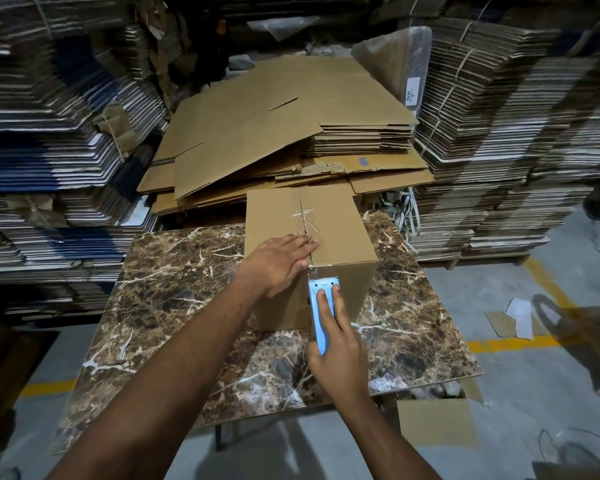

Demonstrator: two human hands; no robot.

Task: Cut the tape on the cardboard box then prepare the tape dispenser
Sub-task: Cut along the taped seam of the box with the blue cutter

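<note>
A closed brown cardboard box (pixel 340 223) stands on a marble-patterned table (pixel 174 278). Clear tape (pixel 303 216) runs along its top seam and down over the near edge. My left hand (pixel 278 263) lies flat on the box top, fingers reaching the seam at the near edge. My right hand (pixel 340 344) grips a light blue tape dispenser (pixel 321 306), pressed against the box's near face just below the top edge. Its serrated blade points up at the tape. Two fingers lie along the dispenser's back. The tape roll is hidden.
Flattened brown cartons (pixel 284 133) are piled behind the table. Tall stacks of bundled cardboard rise on the left (pixel 49 150) and right (pixel 499 133). A loose cardboard piece (pixel 433 420) hangs under the table's right corner. Yellow floor lines (pixel 510 344) and scraps lie at the right.
</note>
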